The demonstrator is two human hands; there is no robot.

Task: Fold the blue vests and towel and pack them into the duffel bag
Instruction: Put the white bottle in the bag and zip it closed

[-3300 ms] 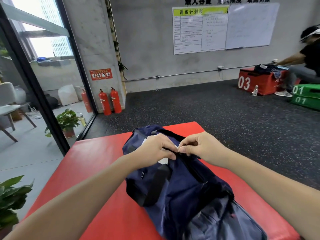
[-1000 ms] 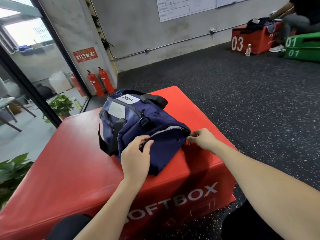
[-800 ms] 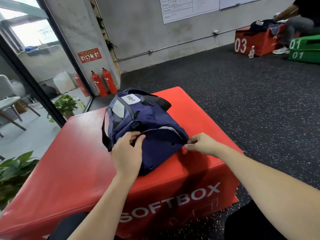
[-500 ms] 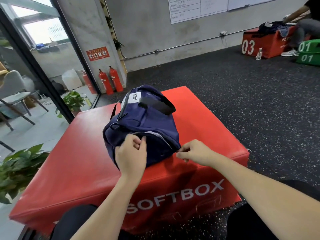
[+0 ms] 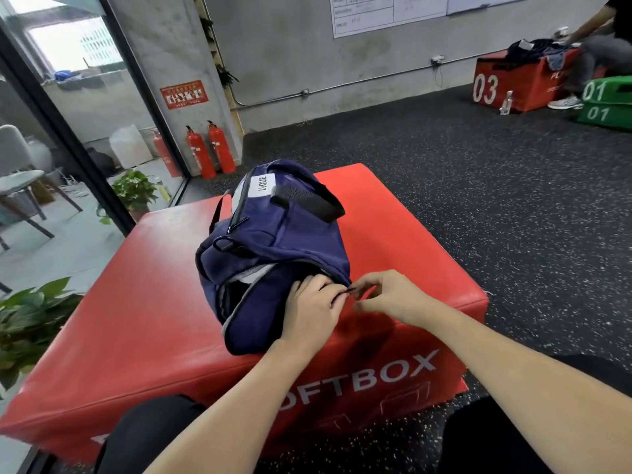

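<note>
Hands (image 5: 313, 311) (image 5: 386, 295) seemingly pinch the duffel bag (image 5: 273, 248) zipper's end atop red box (image 5: 136, 302).

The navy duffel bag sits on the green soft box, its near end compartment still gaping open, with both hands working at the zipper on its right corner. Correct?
Not quite: the soft box under the duffel bag is red, as the head view shows; the green boxes stand far off by the wall. The rest holds: the near end compartment gapes open, and the left hand and right hand meet at the zipper on its right corner.
</note>
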